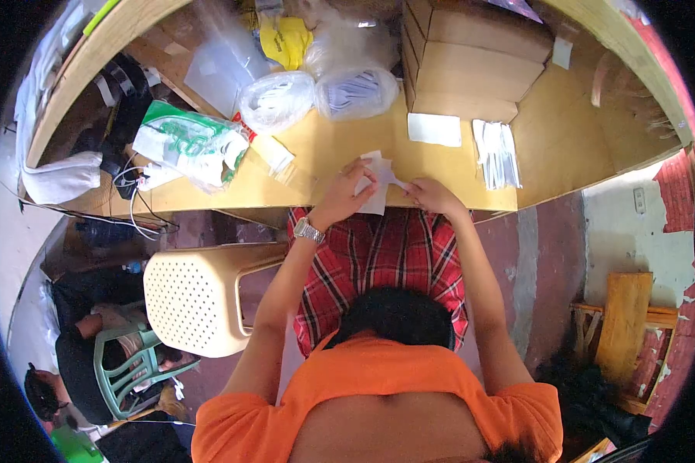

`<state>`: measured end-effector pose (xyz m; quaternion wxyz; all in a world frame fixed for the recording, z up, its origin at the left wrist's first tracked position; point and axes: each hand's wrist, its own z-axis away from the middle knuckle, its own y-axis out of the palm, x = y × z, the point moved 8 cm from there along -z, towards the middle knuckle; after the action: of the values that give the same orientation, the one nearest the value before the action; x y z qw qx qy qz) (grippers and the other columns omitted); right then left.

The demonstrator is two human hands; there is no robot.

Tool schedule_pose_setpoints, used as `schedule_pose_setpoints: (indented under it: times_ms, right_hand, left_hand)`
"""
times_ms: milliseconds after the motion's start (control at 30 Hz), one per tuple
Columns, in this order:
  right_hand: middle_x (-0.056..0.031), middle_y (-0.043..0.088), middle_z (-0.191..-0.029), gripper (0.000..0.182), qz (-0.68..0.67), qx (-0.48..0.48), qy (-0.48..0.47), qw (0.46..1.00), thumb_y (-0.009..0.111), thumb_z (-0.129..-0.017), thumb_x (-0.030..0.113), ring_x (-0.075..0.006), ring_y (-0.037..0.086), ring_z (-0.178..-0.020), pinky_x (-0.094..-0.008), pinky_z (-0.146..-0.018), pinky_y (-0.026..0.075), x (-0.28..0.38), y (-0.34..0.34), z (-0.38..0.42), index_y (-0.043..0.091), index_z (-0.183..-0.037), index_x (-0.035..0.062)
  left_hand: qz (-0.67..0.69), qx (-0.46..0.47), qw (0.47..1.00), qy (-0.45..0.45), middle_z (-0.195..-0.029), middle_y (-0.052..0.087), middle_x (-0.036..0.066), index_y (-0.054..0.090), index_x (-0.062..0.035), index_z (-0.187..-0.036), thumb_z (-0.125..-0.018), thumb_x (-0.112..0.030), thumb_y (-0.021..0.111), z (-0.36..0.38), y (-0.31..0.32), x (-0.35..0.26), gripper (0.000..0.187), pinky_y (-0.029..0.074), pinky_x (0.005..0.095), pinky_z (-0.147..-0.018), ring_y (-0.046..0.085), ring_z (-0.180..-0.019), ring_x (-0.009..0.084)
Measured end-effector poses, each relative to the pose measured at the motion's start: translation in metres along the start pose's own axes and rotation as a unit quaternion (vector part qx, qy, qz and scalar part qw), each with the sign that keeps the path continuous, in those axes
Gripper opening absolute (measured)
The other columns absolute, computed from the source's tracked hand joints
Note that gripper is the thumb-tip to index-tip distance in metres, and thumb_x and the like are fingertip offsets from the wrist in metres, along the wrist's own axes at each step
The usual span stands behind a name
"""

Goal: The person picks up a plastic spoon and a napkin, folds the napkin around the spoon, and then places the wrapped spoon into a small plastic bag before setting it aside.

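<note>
Here, white paper (375, 204) under left fingers (368, 175), grip unclear, pale strip (398, 182) pinched by right fingers (415, 187)

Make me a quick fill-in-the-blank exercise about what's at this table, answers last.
1. A ____ is strapped on just behind the left hand.
2. The right hand touches paper coloured ____.
3. The stool stands to the ____ of the plaid cloth.
4. The shirt is ____.
Missing words: watch; white; left; orange.
</note>
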<state>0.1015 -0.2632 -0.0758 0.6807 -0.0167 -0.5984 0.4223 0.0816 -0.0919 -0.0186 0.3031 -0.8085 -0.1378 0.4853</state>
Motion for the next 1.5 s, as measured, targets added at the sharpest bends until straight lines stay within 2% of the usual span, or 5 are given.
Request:
schedule_pose_setpoints:
  times_ms: [333,733,900,1033,1500]
  right_hand:
    - [-0.01,0.058,-0.068,0.035,0.084,0.008,-0.054,0.995,0.043,-0.096,0.03,-0.0198,0.053,-0.062,-0.0321,-0.061,0.045,-0.001,-0.008,-0.019,0.064,-0.098,0.0024]
    - [-0.0146,0.062,-0.077,0.027,0.084,0.013,-0.11,0.99,0.047,-0.093,0.022,-0.0263,0.057,-0.07,-0.0349,-0.069,0.046,0.018,-0.004,-0.013,0.065,-0.098,0.0028]
    - [-0.0117,0.06,-0.074,0.023,0.075,-0.028,-0.229,0.97,0.047,-0.093,0.018,-0.0212,0.056,-0.067,-0.0331,-0.066,0.045,0.034,-0.007,-0.002,0.064,-0.099,0.0048]
    - [-0.0132,0.063,-0.08,0.022,0.082,0.052,-0.11,0.989,0.047,-0.092,0.018,-0.0234,0.058,-0.072,-0.0344,-0.069,0.046,0.039,-0.003,-0.004,0.064,-0.099,0.0065]
    - [-0.018,0.06,-0.075,0.024,0.091,0.026,-0.137,0.986,0.051,-0.092,0.022,-0.0271,0.058,-0.066,-0.0364,-0.063,0.045,0.054,-0.004,-0.004,0.059,-0.094,-0.0003]
  left_hand:
    - [0.0,-0.137,0.965,-0.224,-0.103,0.057,0.02,0.054,0.0008,-0.107,-0.085,-0.023,0.062,0.003,-0.008,0.074,0.034,0.045,0.0421,-0.079,0.056,-0.093,0.0325]
    - [-0.1,-0.095,0.966,-0.219,-0.096,0.061,0.018,0.047,0.0045,-0.118,-0.079,-0.03,0.07,-0.002,0.004,0.081,0.057,0.046,0.0405,-0.081,0.058,-0.094,0.0331]
    - [0.195,-0.119,0.935,-0.271,-0.098,0.062,0.011,0.046,0.0048,-0.121,-0.082,-0.026,0.069,0.004,0.006,0.068,0.056,0.049,0.0299,-0.073,0.06,-0.085,0.0203]
    - [0.445,-0.045,0.854,-0.265,-0.101,0.062,0.012,0.053,0.0053,-0.113,-0.083,-0.018,0.068,0.004,0.015,0.048,0.041,0.051,0.0269,-0.068,0.062,-0.085,0.0143]
    - [0.437,-0.058,0.846,-0.3,-0.085,0.065,0.003,0.061,0.0016,-0.101,-0.086,-0.019,0.065,0.018,0.018,0.047,0.026,0.049,0.0241,-0.061,0.06,-0.069,0.0079]
